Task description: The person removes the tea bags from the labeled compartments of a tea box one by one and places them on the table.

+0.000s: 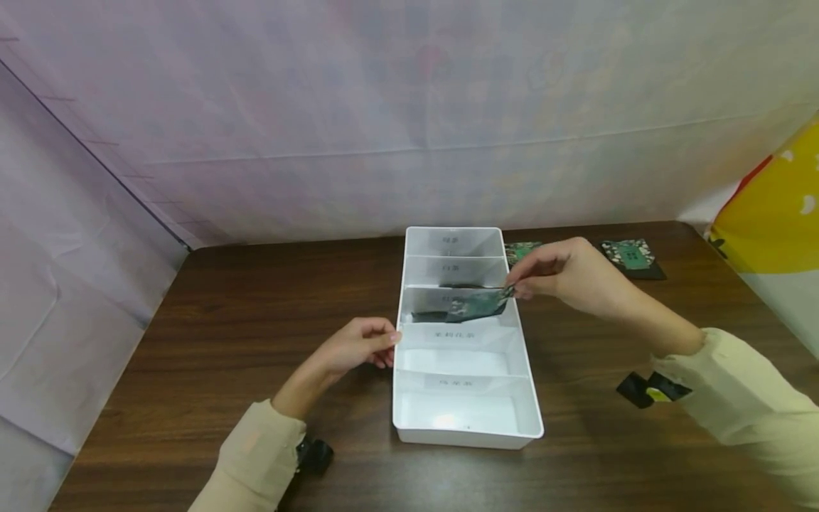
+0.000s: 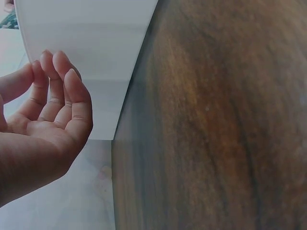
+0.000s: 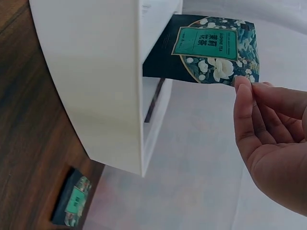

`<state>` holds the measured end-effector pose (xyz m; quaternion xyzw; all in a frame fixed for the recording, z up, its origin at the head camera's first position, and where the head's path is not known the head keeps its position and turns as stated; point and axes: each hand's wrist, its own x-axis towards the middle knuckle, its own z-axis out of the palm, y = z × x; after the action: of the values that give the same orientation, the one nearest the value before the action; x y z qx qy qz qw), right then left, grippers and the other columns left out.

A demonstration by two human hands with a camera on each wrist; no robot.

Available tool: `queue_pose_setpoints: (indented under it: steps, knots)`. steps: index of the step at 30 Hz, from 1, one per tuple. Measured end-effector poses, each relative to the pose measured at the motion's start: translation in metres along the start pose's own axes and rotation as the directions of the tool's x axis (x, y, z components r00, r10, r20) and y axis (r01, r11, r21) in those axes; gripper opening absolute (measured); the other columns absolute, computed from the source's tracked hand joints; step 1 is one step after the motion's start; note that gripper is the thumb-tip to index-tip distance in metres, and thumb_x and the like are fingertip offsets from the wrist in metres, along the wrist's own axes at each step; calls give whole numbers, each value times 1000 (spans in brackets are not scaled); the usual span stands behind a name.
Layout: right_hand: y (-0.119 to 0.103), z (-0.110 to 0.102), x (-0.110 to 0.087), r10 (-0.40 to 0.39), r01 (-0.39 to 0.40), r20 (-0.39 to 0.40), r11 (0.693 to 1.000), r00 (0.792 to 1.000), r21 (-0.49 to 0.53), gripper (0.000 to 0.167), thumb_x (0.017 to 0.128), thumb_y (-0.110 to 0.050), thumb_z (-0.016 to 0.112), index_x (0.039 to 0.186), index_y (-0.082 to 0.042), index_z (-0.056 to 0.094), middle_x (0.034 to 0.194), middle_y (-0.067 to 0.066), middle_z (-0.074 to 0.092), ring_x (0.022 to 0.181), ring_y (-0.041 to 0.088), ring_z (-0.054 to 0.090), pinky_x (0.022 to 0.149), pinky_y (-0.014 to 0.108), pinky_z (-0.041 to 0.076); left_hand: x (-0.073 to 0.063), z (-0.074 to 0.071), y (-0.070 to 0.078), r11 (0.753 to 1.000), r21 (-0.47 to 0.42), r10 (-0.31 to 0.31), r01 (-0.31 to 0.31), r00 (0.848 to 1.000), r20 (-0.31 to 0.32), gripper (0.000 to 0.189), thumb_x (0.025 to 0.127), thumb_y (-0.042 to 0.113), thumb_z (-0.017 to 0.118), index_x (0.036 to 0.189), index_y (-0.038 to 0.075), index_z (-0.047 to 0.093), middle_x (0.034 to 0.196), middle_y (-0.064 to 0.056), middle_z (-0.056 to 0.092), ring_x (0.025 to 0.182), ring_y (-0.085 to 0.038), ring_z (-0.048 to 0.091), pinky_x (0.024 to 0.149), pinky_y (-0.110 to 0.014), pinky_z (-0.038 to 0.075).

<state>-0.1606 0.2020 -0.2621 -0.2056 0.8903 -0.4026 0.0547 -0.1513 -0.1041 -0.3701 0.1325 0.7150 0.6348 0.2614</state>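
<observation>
Well, from where I stand, the white box (image 1: 470, 438) sits on the brown wooden table (image 1: 243, 299), split by cross dividers into five compartments in a row, each with a printed label (image 1: 456, 334). The right hand (image 1: 563, 277) has its thumb and forefinger clamped on one corner of a dark green packet (image 3: 206, 48), whose other end reaches inside the rim. It hangs tilted in the middle compartment (the wrist view lets me read "JASMINE TEA" on it), though I can't tell whether it touches the bottom. Along the divider just beyond it runs a dark edge (image 1: 461, 286); which side that belongs to, I can't make out. In the two nearest compartments the white floor shows. The left hand (image 1: 361, 345) pinches the box's left rim between thumb and forefinger, the other fingers curled close outside the wall. Out to the right, a floral packet (image 1: 521, 250) lies near the box's far end, partly hidden, and another patterned packet (image 1: 630, 257) lies well apart from the box.
</observation>
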Motion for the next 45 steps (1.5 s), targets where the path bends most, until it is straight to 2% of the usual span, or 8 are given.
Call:
queue_pose_setpoints:
  steps: [5,9,13,16,24,36,42,45]
  knots:
    - [-3,-9,-1,-28,28,-21,1000,999,9,10,83,-2,65,92,-3,69,86,9,68,73,17,65,60,28,51,0,0,1,1000,6,2,-2,1000,-1,27,94,8,48,92,-19,45,66,-4,56,62,-13,55,60,-26,45]
    - [-5,-17,-2,-35,34,-53,999,998,-29,10,84,-5,64,93,-5,69,86,7,68,72,14,64,57,26,50,0,0,2,1000,8,1,-1,1000,-1,27,94,7,48,93,-19,45,66,-3,56,62,-13,55,61,-26,46]
    - [-7,-26,-3,7,-12,-98,998,995,-57,11,84,-6,65,94,-5,69,82,6,68,68,13,63,54,26,48,0,-1,2,1000,8,-1,1,1000,0,27,94,7,48,93,-19,45,66,-3,56,62,-13,55,61,-27,46]
    - [-8,-33,-4,30,-38,-131,997,991,-63,11,83,-3,65,94,-4,69,82,7,68,67,13,63,56,25,50,0,-1,2,1000,8,0,0,1000,0,26,94,7,48,93,-19,45,66,-3,56,62,-13,55,61,-26,46]
    - [-1,-52,-7,41,-57,-202,996,979,-75,12,83,-1,64,94,-2,68,81,2,68,70,13,64,60,22,50,-1,-1,2,1000,11,1,0,1000,-4,25,94,6,48,91,-18,46,66,-4,55,62,-14,54,62,-28,46]
    - [26,-73,-14,161,-193,-220,972,962,-135,19,86,-17,64,101,-6,67,87,1,67,72,14,61,60,24,49,0,-1,0,1000,4,-8,8,1000,-7,26,94,7,49,91,-18,46,66,-4,56,62,-14,55,60,-27,45]
    - [44,-79,-14,185,-215,-207,967,961,-135,18,88,-15,62,101,-4,66,87,3,67,73,14,61,61,25,49,0,-1,0,1000,4,-11,11,1000,-10,25,93,7,49,90,-17,47,66,-4,55,61,-14,54,60,-26,45]
    - [55,-80,-14,211,-232,-170,966,963,-116,18,89,-12,60,103,-1,65,89,4,67,74,12,62,62,25,50,0,-1,0,1000,7,-11,11,1000,-13,25,93,7,49,90,-17,47,66,-4,55,61,-14,54,60,-26,45]
